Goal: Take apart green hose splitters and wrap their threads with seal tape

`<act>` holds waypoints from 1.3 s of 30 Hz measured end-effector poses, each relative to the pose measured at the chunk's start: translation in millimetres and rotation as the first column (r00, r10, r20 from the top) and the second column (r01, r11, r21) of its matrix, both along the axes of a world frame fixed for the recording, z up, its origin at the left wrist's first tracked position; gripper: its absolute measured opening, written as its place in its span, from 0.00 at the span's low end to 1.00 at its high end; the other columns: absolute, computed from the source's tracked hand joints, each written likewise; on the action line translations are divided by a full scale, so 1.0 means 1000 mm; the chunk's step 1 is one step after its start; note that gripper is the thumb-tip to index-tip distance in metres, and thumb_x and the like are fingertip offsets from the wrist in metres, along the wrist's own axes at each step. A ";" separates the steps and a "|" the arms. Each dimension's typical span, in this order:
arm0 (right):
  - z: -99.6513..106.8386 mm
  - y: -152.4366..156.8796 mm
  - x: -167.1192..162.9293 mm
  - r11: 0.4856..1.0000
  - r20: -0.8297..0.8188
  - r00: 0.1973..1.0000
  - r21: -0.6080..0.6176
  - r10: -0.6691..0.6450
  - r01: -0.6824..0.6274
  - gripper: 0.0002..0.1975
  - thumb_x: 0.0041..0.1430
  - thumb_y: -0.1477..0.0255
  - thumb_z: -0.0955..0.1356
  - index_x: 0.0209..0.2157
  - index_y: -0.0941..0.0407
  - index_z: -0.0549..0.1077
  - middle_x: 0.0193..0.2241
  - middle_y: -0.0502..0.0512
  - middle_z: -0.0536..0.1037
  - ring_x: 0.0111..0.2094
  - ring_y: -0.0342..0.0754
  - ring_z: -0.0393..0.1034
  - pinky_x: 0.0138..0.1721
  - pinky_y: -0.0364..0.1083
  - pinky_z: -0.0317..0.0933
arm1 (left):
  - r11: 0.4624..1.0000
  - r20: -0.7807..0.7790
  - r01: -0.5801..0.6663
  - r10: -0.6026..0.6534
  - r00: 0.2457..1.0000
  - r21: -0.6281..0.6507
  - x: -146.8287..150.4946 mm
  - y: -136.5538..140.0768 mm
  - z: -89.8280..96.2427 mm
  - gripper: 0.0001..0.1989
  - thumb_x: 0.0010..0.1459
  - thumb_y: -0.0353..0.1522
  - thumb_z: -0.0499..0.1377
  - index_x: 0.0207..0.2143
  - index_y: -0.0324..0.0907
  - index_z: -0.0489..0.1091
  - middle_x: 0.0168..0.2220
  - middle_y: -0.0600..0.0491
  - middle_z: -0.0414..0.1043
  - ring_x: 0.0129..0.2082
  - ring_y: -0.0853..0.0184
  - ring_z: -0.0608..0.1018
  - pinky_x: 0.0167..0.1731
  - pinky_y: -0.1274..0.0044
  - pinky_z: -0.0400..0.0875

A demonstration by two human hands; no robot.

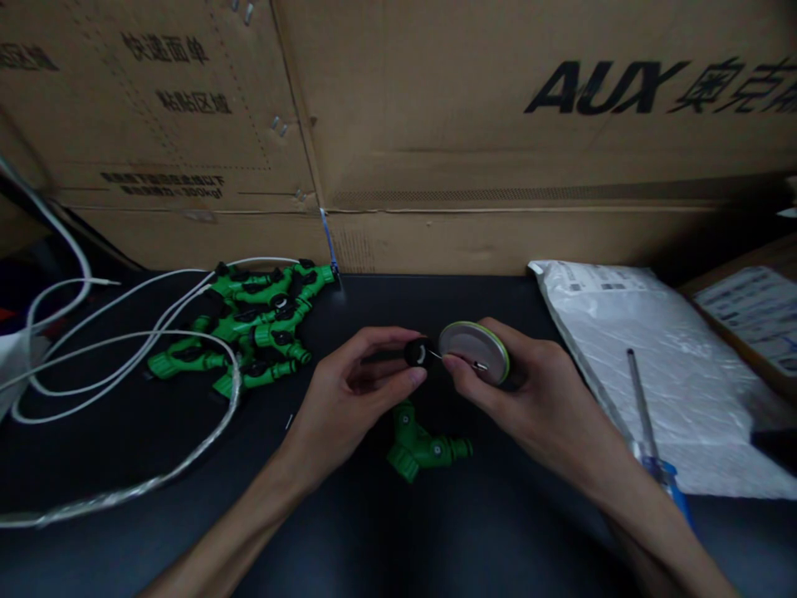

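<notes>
Where the two hands meet at the centre of the frame, a small round black plastic knob (418,352) with a pale spot on its face sits pinched between the thumb and fingertips of the left hand (349,394), whose fingers curl closed around it. A thin silver metal pin (459,360) runs from the knob toward the right hand (529,386), which closes on a flat round metal tin with a green rim (476,349), its pale lid tilted toward the camera; whether the thumb also presses the pin cannot be told. Both hands hover just above the dark desk (349,531), nearly touching each other. Directly below them lies a green plastic Y-shaped hose splitter (423,446). A heap of similar green splitters (252,328) sits at left of centre, beside white looping cables (112,349). At right, a blue-handled screwdriver (651,436) rests on a white plastic parcel bag (672,357).
</notes>
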State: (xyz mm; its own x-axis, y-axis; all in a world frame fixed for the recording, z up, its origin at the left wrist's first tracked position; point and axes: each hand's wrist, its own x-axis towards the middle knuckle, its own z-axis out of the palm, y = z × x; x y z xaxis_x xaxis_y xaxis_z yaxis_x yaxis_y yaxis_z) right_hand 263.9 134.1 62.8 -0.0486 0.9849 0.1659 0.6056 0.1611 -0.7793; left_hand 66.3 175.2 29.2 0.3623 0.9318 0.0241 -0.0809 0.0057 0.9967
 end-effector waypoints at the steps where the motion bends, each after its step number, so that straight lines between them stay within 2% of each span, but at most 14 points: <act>1: 0.000 0.000 0.000 1.000 0.002 1.000 -0.001 0.001 -0.001 0.08 0.65 0.67 0.68 0.31 0.55 0.72 0.25 0.47 0.69 0.27 0.42 0.61 0.27 0.43 0.56 | 1.000 -0.001 0.000 0.000 1.000 0.002 0.000 0.000 0.000 0.15 0.56 0.34 0.72 0.46 0.45 0.78 0.50 0.52 0.83 0.46 0.61 0.85 0.49 0.73 0.82; 10: -0.005 0.002 -0.003 0.999 0.036 0.999 0.049 -0.006 0.004 0.09 0.67 0.68 0.68 0.31 0.55 0.71 0.24 0.46 0.68 0.26 0.41 0.60 0.27 0.42 0.56 | 1.000 0.006 0.006 -0.006 1.000 -0.001 0.001 -0.002 0.000 0.16 0.56 0.34 0.72 0.47 0.44 0.78 0.48 0.52 0.85 0.49 0.61 0.85 0.52 0.72 0.80; 17: -0.007 0.004 -0.002 0.999 -0.033 0.999 0.023 0.023 -0.023 0.09 0.68 0.66 0.68 0.34 0.55 0.73 0.28 0.49 0.72 0.30 0.44 0.64 0.30 0.42 0.58 | 0.998 -0.002 -0.040 0.040 0.999 -0.050 0.002 0.000 0.004 0.17 0.55 0.37 0.72 0.46 0.44 0.79 0.46 0.50 0.85 0.48 0.59 0.86 0.50 0.71 0.81; 23: -0.007 0.007 -0.005 0.999 -0.147 0.988 0.014 0.040 -0.038 0.10 0.67 0.66 0.69 0.33 0.55 0.73 0.26 0.48 0.69 0.27 0.42 0.61 0.28 0.42 0.57 | 0.993 -0.002 -0.060 0.060 0.998 -0.098 0.000 0.001 0.001 0.20 0.53 0.39 0.73 0.48 0.43 0.80 0.45 0.49 0.86 0.48 0.57 0.86 0.48 0.71 0.81; 31: -0.009 0.007 -0.005 0.997 -0.299 0.952 -0.022 0.065 -0.075 0.07 0.65 0.68 0.72 0.34 0.55 0.74 0.26 0.47 0.71 0.28 0.41 0.64 0.29 0.41 0.59 | 0.989 0.057 -0.033 0.042 0.997 -0.146 -0.003 0.002 0.001 0.19 0.54 0.37 0.74 0.48 0.44 0.81 0.41 0.51 0.86 0.44 0.60 0.86 0.45 0.75 0.81; 39: -0.009 0.009 -0.005 0.994 -0.359 0.931 -0.061 0.063 -0.091 0.10 0.64 0.65 0.73 0.34 0.56 0.75 0.26 0.48 0.72 0.27 0.42 0.65 0.29 0.42 0.61 | 0.980 0.089 -0.017 0.035 0.995 -0.197 -0.005 0.002 0.000 0.20 0.54 0.37 0.73 0.49 0.45 0.81 0.42 0.50 0.86 0.45 0.58 0.86 0.49 0.70 0.80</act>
State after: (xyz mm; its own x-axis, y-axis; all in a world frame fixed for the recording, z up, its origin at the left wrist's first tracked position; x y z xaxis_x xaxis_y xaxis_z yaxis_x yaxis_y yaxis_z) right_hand 259.4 142.9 54.0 -0.0765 0.9908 0.1121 0.2741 0.1290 -0.9530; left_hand 61.7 177.2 29.6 0.3428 0.9307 -0.1278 -0.1748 0.1969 0.9647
